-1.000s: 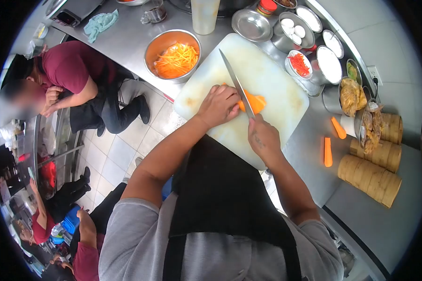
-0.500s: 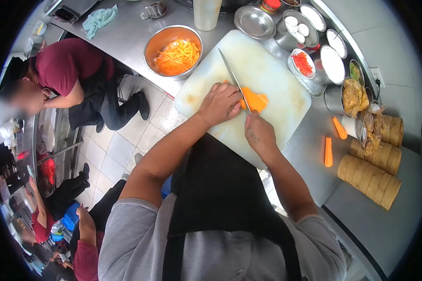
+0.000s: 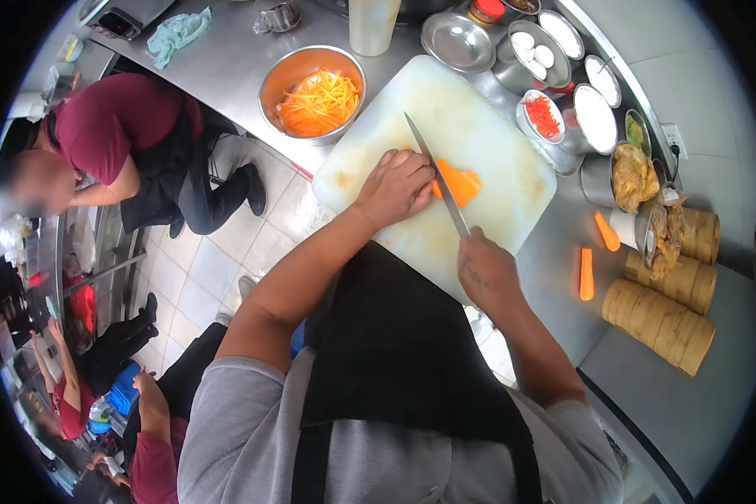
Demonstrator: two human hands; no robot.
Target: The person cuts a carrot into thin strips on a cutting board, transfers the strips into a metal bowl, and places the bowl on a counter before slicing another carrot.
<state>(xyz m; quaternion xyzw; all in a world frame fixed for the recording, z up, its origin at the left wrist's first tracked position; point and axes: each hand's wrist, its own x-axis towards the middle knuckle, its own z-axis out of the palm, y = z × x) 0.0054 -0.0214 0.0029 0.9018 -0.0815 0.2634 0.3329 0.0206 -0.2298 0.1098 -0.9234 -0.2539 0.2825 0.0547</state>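
Note:
My right hand (image 3: 487,270) is closed round the handle of a long kitchen knife (image 3: 442,181). The blade runs up and left across the cutting board (image 3: 496,118), close along the fingers of my left hand (image 3: 396,189). Those fingers are curled and press down on a piece of carrot, which they mostly cover. Orange carrot slices (image 3: 459,183) lie on the board on the blade's right side. Above the board's left corner stands a steel bowl (image 3: 270,80) holding carrot shreds (image 3: 319,105).
Two peeled carrots (image 3: 586,274) lie right of the board, beside bamboo steamers (image 3: 659,326). Along the wall are a pot of eggs (image 3: 533,55), a bowl of red strips (image 3: 543,116) and bagged food (image 3: 668,231). A crouching co-worker (image 3: 134,134) is at the left.
My right hand has drawn the knife down and to the right, toward my body. My left hand stays in nearly the same place on the carrot.

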